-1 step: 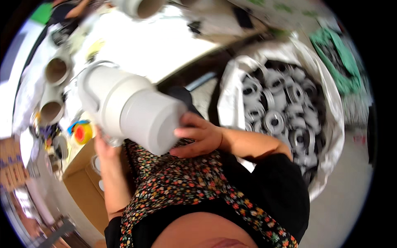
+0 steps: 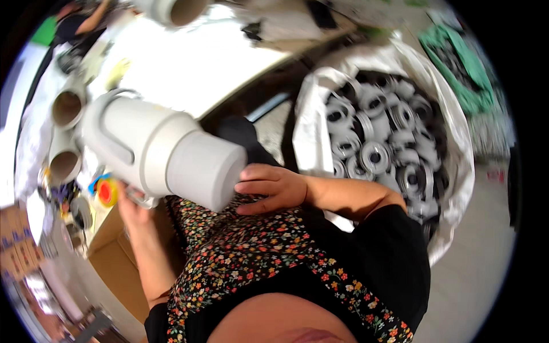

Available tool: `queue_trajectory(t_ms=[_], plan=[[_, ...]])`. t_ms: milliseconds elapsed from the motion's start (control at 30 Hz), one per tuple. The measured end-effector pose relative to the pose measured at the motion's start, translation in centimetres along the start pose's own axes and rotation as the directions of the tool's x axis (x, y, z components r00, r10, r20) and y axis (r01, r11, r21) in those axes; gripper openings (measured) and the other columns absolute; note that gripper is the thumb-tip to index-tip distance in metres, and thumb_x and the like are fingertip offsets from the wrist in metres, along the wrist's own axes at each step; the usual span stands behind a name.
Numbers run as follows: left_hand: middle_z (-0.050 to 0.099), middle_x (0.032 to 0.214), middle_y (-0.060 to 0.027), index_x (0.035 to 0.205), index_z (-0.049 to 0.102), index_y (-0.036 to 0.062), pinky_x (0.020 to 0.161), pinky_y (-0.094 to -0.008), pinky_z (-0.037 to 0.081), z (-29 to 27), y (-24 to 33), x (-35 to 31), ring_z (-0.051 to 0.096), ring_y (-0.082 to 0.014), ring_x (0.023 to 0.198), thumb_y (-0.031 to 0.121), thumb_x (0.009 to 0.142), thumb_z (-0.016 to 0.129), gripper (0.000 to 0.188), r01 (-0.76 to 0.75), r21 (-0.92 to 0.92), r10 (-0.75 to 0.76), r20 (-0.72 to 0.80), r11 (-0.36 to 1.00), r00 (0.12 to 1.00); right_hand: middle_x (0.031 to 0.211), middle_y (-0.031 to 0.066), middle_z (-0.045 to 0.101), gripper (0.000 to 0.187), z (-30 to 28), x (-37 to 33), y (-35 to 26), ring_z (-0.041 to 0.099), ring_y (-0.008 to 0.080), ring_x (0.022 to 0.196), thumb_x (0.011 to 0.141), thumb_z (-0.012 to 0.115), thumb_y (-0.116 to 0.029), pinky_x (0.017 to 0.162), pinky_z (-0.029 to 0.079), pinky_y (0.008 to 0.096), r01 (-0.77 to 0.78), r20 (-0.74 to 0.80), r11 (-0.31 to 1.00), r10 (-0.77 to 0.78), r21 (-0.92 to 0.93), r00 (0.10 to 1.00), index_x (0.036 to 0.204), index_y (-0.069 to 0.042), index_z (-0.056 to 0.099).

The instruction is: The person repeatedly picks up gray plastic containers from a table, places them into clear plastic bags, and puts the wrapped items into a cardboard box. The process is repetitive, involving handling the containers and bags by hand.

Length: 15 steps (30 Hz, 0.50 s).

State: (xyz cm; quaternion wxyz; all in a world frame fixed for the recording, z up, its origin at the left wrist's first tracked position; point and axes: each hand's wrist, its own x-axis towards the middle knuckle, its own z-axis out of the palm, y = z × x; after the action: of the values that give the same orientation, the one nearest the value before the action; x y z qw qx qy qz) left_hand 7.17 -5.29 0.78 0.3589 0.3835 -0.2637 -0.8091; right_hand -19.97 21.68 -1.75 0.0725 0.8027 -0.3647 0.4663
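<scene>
A large pale grey jug (image 2: 128, 134) with a curved handle along its side lies tilted in front of me. Its darker grey cylindrical lid (image 2: 203, 171) points toward my right. My left hand (image 2: 136, 208) is closed on a handle at the jug's lower side, with part of the fingers hidden behind it. Beside the lid's flat end is my right hand (image 2: 271, 190), fingers stretched and apart, the fingertips at its edge. Whether they press on it I cannot tell.
On my right stands a white sack (image 2: 311, 134) full of grey ring-shaped parts (image 2: 376, 157). A green sack (image 2: 472, 86) lies beyond it. To the left are a cardboard box (image 2: 117, 268), a yellow-and-red roll (image 2: 107, 192) and grey hollow cylinders (image 2: 64, 163). A bright worktable (image 2: 183, 63) stretches ahead; another person's arm (image 2: 94, 17) shows far left.
The jug and my left hand have shifted left. My right hand remains at the lid's end, its fingertips slightly further from the lid's side. The whole view has moved a little.
</scene>
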Motion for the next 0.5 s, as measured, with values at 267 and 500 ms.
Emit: queue_trajectory(t_ms=[267, 500], plan=[[0.058, 0.077, -0.0072, 0.125, 0.040, -0.0018, 0.062, -0.0250, 0.047, 8.0, -3.2, -5.7, 0.057, -0.0127, 0.067, 0.026, 0.080, 0.067, 0.059, -0.302, 0.799, -0.254, 0.483, 0.521, 0.838, 0.103, 0.0166, 0.057, 0.026, -4.3, -18.1, -4.0, 0.055, 0.0329, 0.095, 0.079, 0.054, -0.007, 0.084, 0.045, 0.0368, -0.976, -0.272, 0.194, 0.938, -0.098, 0.214, 0.105, -0.002, 0.057], [0.043, 0.132, -0.0140, 0.124, 0.044, -0.0069, 0.079, -0.0276, 0.046, 9.8, -2.7, -5.9, 0.054, -0.0141, 0.094, 0.029, 0.077, 0.070, 0.064, -0.446, 0.804, -0.160, 0.538, 0.393, 0.828, 0.110, 0.0217, 0.058, 0.047, -2.1, -40.7, -7.3, 0.055, 0.0360, 0.103, 0.073, 0.064, -0.026, 0.086, 0.045, 0.0404, -0.684, -0.339, -0.687, 0.721, -0.245, -0.604, 0.114, -0.003, 0.056]])
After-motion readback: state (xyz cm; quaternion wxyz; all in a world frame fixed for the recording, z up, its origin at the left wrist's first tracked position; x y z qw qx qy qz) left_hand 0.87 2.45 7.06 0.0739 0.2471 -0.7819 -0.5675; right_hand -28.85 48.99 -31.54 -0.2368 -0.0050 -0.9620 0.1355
